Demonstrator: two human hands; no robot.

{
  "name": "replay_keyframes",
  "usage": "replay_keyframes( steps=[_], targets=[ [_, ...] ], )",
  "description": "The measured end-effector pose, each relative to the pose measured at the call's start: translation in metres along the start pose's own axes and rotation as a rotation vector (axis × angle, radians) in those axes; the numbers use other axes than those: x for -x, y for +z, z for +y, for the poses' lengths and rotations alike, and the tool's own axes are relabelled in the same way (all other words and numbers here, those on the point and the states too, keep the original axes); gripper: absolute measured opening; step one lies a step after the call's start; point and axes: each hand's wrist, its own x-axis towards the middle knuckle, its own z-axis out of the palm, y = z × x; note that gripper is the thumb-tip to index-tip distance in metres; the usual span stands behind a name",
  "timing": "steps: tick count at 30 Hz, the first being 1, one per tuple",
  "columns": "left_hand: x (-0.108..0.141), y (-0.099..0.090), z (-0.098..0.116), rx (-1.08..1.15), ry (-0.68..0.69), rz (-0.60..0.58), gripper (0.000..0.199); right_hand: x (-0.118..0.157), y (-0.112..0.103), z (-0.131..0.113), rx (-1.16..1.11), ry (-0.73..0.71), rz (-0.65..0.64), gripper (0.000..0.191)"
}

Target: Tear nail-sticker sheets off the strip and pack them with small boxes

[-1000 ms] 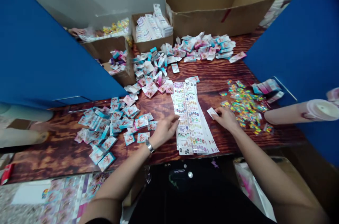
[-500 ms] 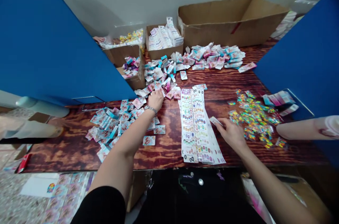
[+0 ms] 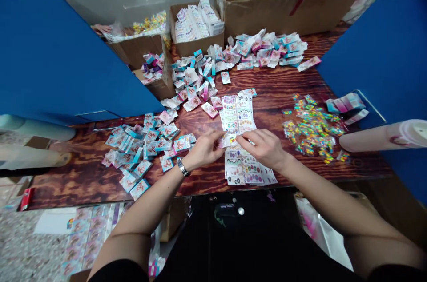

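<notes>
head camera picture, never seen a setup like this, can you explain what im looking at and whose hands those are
There is no machine here: these are a person's own bare hands, the left hand and the right hand. The camera is worn on the head, so you look forward and down. Between their fingertips is a small white piece with a bright patch, too small to identify, held above printed sheets. On the table, small printed boxes are heaped to the left and shiny packets to the right. Cardboard boxes stand at the back.
</notes>
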Motion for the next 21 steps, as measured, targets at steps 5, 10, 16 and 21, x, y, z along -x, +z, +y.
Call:
replay_keyframes(
  steps=[5, 10, 16, 21],
  targets=[
    [0.003, 0.000, 0.006, -0.051, -0.007, -0.047, 0.051, -0.001, -0.008, -0.003, 0.038, -0.082, -0.078, 0.021],
    [0.004, 0.004, 0.015, -0.082, -0.039, -0.059, 0.050, -0.004, -0.012, -0.011, 0.148, -0.270, -0.028, 0.020],
    [0.007, 0.006, 0.018, -0.060, -0.024, -0.051, 0.049, -0.005, -0.005, -0.018, 0.087, -0.232, 0.011, 0.023],
    [0.011, 0.010, 0.017, -0.061, -0.040, 0.020, 0.049, 0.001, 0.001, -0.022, 0.017, -0.214, 0.014, 0.026]
  ],
)
